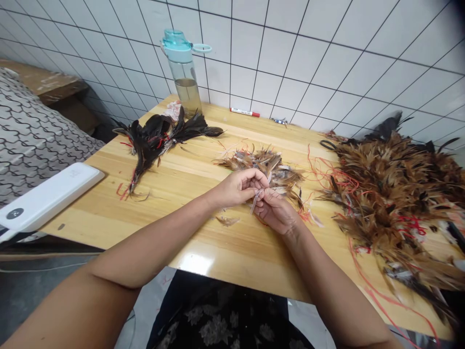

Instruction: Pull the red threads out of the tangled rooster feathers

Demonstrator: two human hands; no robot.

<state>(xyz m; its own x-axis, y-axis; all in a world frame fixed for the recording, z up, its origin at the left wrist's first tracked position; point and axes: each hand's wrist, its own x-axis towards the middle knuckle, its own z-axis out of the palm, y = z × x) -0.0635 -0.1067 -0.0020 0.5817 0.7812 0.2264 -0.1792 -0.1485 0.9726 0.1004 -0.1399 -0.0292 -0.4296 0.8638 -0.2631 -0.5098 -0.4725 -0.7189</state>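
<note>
- Hands met over the middle of the light wooden table (203,247); the left hand (238,186) and right hand (276,212) pinched a thin pale feather (255,200) between their fingertips.
- Just beyond them lay a small heap of brown-grey feathers (271,165).
- Black feathers tied with red thread (158,136) lay far left.
- A large pile of brown feathers (392,194) covered the right side.
</note>
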